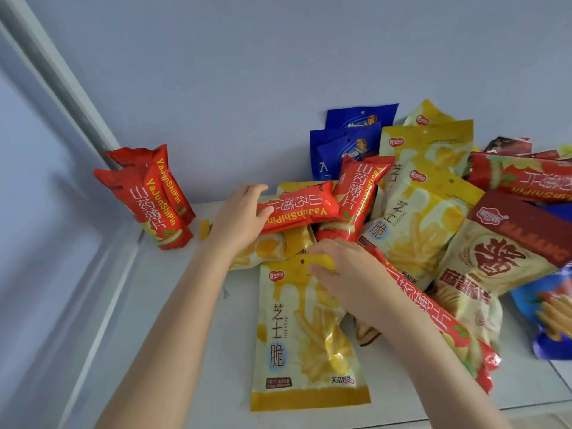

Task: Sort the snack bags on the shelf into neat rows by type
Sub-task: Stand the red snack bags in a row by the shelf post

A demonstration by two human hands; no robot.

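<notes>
Light: you get bright, even, bluish daylight | Shadows: soft, faint | Glare: mild on the foil bags (309, 332) | Edges: wide-angle bending, slight softness

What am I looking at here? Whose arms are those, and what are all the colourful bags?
This is one picture, taken by a camera worn on a person's head, so you see what they see when they look down at their own arms. There is no machine, just two bare hands.

They are tidying snack bags on a white shelf. The left hand grips a red bag lying sideways on top of the pile. The right hand has its fingers on the top edge of a yellow bag lying flat in front.

In the back left corner, two red bags of the same kind stand upright against the wall; that looks like the start of a neat row. On the right is the unsorted pile: more yellow bags, blue bags at the back, and a dark red bag.
</notes>
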